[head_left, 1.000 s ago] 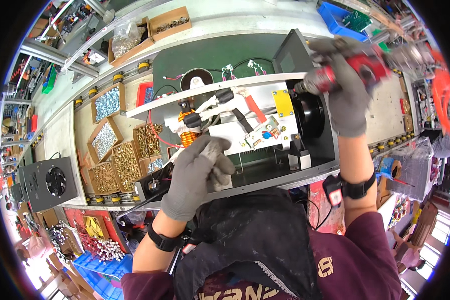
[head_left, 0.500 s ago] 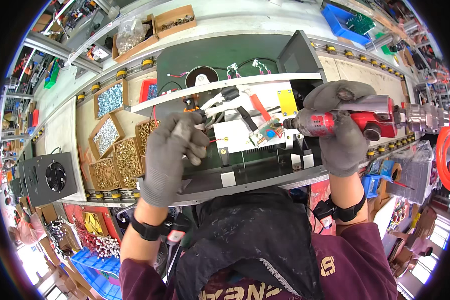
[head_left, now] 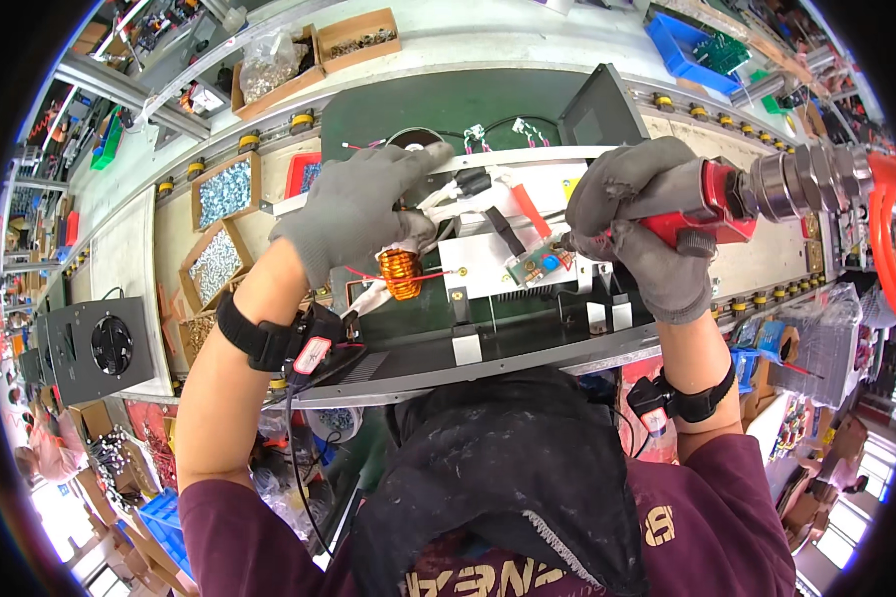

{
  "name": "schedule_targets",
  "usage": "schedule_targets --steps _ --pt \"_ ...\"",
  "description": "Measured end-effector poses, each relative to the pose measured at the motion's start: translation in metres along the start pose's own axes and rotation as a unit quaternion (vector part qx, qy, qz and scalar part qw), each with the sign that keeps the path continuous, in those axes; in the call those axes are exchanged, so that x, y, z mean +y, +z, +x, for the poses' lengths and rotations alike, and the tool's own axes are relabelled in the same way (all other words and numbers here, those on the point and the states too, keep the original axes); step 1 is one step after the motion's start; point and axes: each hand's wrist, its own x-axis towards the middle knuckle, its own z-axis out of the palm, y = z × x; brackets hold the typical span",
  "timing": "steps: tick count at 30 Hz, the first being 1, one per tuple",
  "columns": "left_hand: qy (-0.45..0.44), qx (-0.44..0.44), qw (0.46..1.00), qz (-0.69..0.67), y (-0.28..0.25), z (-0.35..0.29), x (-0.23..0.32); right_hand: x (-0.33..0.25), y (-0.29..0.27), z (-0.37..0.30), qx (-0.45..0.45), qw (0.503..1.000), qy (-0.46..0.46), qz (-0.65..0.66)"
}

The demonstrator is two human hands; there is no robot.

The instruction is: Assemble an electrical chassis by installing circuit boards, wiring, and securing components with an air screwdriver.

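Observation:
My right hand (head_left: 659,267), in a grey glove, is wrapped round a red air screwdriver (head_left: 719,199). The tool's front end points left, beside a small green circuit board (head_left: 540,263) on a white plate (head_left: 478,261). My left hand (head_left: 363,204), also gloved, reaches over the near side of a metal rail, its fingers stretched toward a round black-rimmed part (head_left: 415,137). Its thumb lies by white-sleeved wires (head_left: 442,197); whether it touches them is hard to tell. Just below this hand sits a copper-wound coil (head_left: 400,275). A red strip (head_left: 530,209) crosses the white plate.
The parts lie in a dark metal case (head_left: 528,360) on a roller line. Cardboard boxes of screws (head_left: 223,194) stand to its left, next to a dark panel with a fan (head_left: 110,343). A blue bin (head_left: 689,55) is at the far right. An orange hose (head_left: 888,229) hangs at the right.
My left hand has moved up and away from me, its fingers stretching out, and the copper coil has come into view. My right hand has tipped the screwdriver, its back end rising.

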Motion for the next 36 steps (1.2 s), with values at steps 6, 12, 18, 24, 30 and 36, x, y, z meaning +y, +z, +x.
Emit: schedule_targets --steps 6,12,18,24,30,36 --pt "-0.116 -0.052 0.991 0.051 -0.001 0.020 0.005 -0.023 0.005 -0.015 0.066 0.995 0.064 -0.030" --pt "-0.160 0.005 0.986 0.044 0.010 0.034 0.003 -0.086 -0.049 -0.076 0.196 0.977 -0.062 -0.060" --pt "-0.092 0.037 0.995 0.006 0.025 0.046 -0.012 -0.110 -0.079 -0.193 0.488 0.833 0.090 -0.246" --pt "-0.043 0.004 0.999 -0.021 0.022 0.071 0.022 0.009 -0.096 -0.373 0.421 0.655 0.427 -0.459" --pt "-0.019 -0.027 0.999 -0.001 0.039 0.140 0.099 0.007 -0.099 -0.442 0.280 0.521 0.547 -0.593" --pt "0.069 -0.020 0.994 -0.079 0.045 0.186 0.166 -0.026 -0.020 -0.292 0.214 0.744 0.236 -0.588"
